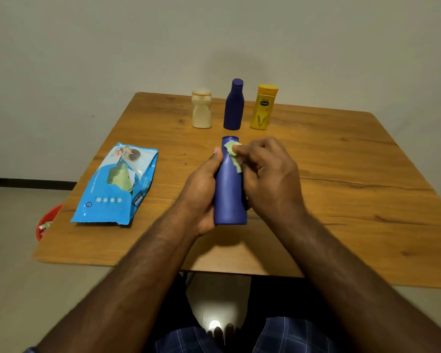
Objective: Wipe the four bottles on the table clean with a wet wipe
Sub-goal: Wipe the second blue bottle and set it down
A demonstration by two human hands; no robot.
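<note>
My left hand [204, 189] grips a blue bottle [230, 197] above the middle of the wooden table [341, 174], its cap end pointing away from me. My right hand [267, 174] pinches a pale green wet wipe [234, 155] against the bottle's neck. Three bottles stand in a row at the table's far edge: a cream bottle [201, 109], a dark blue bottle [234, 105] and a yellow bottle [262, 108].
A blue pack of wet wipes [117, 189] lies on the table's left side, its top torn open with a wipe showing. A red bin [47, 222] sits on the floor beyond the table's left edge. A wall stands behind the table.
</note>
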